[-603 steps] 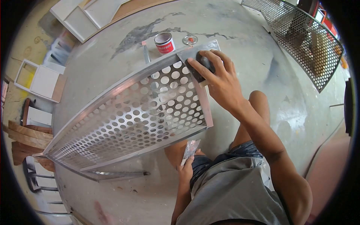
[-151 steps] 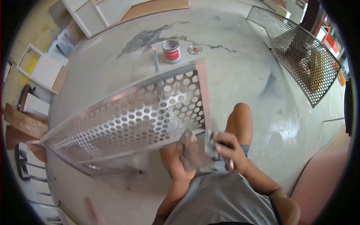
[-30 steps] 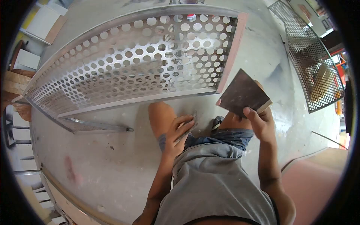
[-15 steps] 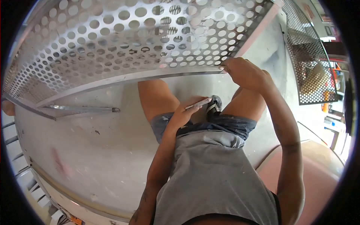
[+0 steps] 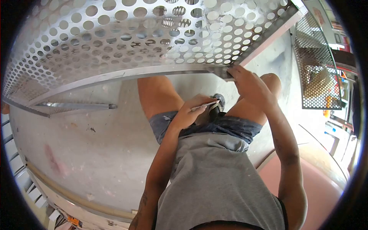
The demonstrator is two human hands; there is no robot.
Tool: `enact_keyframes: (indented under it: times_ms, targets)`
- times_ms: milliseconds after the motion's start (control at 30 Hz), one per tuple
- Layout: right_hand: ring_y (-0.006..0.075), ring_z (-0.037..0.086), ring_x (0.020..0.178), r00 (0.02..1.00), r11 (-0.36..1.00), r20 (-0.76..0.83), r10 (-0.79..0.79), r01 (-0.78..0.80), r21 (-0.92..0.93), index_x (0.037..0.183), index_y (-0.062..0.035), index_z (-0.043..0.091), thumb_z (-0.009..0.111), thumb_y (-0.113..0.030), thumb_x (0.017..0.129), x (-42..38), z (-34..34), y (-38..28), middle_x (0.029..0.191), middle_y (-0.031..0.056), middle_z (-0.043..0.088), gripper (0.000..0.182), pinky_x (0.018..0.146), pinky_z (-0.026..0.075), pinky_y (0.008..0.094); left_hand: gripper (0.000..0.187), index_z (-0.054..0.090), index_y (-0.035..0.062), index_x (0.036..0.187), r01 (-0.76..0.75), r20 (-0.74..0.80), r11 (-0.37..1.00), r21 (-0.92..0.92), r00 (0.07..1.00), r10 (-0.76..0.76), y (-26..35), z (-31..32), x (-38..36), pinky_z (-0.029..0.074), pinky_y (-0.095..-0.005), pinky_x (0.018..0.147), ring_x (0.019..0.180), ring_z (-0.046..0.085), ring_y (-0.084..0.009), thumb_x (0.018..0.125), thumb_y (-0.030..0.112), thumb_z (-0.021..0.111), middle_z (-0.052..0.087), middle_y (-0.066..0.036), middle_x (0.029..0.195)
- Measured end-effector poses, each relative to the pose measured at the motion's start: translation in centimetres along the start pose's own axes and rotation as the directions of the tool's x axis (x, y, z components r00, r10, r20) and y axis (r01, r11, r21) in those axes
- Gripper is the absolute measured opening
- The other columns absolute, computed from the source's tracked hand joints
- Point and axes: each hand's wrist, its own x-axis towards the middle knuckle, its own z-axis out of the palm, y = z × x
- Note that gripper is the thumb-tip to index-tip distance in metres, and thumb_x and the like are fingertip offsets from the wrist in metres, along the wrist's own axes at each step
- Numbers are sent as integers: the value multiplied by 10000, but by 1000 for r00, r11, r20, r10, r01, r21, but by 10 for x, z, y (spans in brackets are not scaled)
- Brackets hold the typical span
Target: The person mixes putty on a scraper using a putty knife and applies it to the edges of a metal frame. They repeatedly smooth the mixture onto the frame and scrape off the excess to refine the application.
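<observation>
A large perforated metal panel (image 5: 126, 36) with a plain metal frame edge (image 5: 126, 73) spans the top of the view. At its near corner, my right hand (image 5: 251, 84) is closed on a small flat grey blade, like a filler spreader (image 5: 224, 72), which touches the frame edge. My left hand (image 5: 188, 113) is low in front of my lap, closed around a thin, flat, light-coloured plate (image 5: 204, 105). Its fingers are partly hidden behind the plate. My left hand is apart from the panel.
A metal bar (image 5: 76, 105) juts out below the panel's left part. Another perforated panel (image 5: 318, 65) stands at right. A pink curved surface (image 5: 303, 184) is beside my right arm. Skin of another person (image 5: 5, 108) shows at the far left edge.
My right hand has turned at the corner, and the grey blade now shows against the frame edge. My left hand stays low with the plate. The view has shifted slightly.
</observation>
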Motion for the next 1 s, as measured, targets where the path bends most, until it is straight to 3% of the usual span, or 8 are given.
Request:
enact_keyframes:
  times_ms: [167, 300, 367, 567, 667, 800, 867, 1000]
  targets:
    - [380, 607, 977, 998, 992, -67, 5, 3, 127, 1155, -20, 598, 526, -14, 874, 0, -11, 1, 1081, 192, 620, 290, 829, 502, 444, 297, 610, -28, 1188, -14, 10, 997, 80, 1000, 14, 0, -3, 1, 367, -321, 1000, 1128, 538, -223, 954, 114, 494, 613, -107, 1182]
    - [387, 602, 966, 993, 990, -105, -53, 66, 128, 1126, -10, 610, 529, -20, 880, 15, -1, 15, 1058, 189, 626, 260, 832, 493, 443, 304, 629, 14, 1213, 10, -11, 1000, 2, 1000, -10, -3, -3, 3, 414, -273, 932, 1083, 552, -162, 933, 60, 520, 609, -73, 1180]
    - [387, 628, 867, 979, 991, -172, -105, 117, 61, 1060, -5, 616, 480, -28, 878, 19, 3, 17, 986, 189, 618, 229, 774, 509, 474, 298, 633, 18, 1207, -7, -9, 1000, -5, 1000, 7, -2, -3, 3, 414, -264, 923, 1070, 556, -163, 936, 65, 519, 613, -72, 1173]
    - [385, 624, 888, 986, 991, -121, -113, 121, 61, 1078, -16, 616, 502, -33, 865, 20, 4, 14, 990, 187, 615, 242, 788, 504, 478, 300, 609, -26, 1187, -4, -1, 1000, 8, 1000, 4, 2, -6, 4, 385, -329, 986, 1116, 546, -232, 951, 116, 490, 610, -117, 1175]
    - [379, 588, 1006, 999, 994, -34, -36, 39, 103, 1152, 9, 606, 557, -25, 853, 11, 2, 2, 1083, 192, 614, 305, 863, 480, 438, 308, 634, 14, 1203, -2, -19, 1000, 14, 1000, 2, -2, -6, 4, 432, -272, 904, 1066, 560, -173, 917, 44, 526, 617, -79, 1175]
    - [373, 596, 998, 997, 985, -47, -59, 66, 160, 1153, 8, 608, 553, -21, 854, 2, -2, 6, 1087, 189, 620, 306, 855, 484, 431, 311, 634, 14, 1202, -35, -25, 999, 3, 999, 35, -4, -7, 4, 431, -269, 906, 1060, 564, -175, 911, 31, 523, 621, -84, 1175]
    - [382, 622, 911, 991, 990, -110, -75, 87, 112, 1064, -14, 639, 501, -33, 878, 1, -9, 8, 960, 190, 634, 233, 797, 502, 458, 308, 638, 12, 1193, -64, -11, 994, 83, 998, 65, 0, -7, 5, 430, -266, 909, 1060, 563, -173, 910, 27, 519, 622, -86, 1173]
    - [383, 619, 918, 982, 976, -175, -65, 99, 195, 1064, -12, 647, 499, -42, 891, 9, -19, -1, 963, 191, 646, 230, 802, 499, 459, 304, 641, 9, 1185, -13, -5, 1000, -8, 1000, 13, 2, -6, 3, 428, -268, 911, 1060, 564, -174, 907, 30, 519, 623, -86, 1170]
